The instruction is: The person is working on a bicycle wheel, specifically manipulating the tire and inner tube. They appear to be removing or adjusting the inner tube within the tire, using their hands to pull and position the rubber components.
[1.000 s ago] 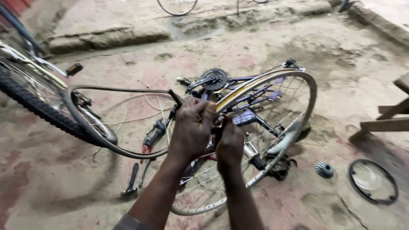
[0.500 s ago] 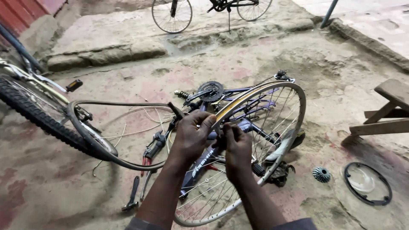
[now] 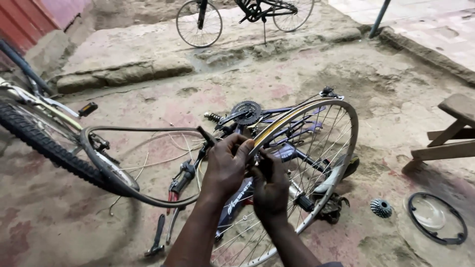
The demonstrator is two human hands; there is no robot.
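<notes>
Working the bare silver spoked wheel rim at its near edge, over the purple bicycle frame lying on the dirt floor.
Left hand and right hand close together, pinching the rim edge, possibly a thin strip; black loose tyre hanging left. Rim tilted, plane running near-left to far-right. Next: steady grip, feeding round the rim.

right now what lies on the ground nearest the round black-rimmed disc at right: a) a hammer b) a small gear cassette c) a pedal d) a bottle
b: the small gear cassette lies on the dirt just left of the black-rimmed disc, with nothing between them.
</notes>
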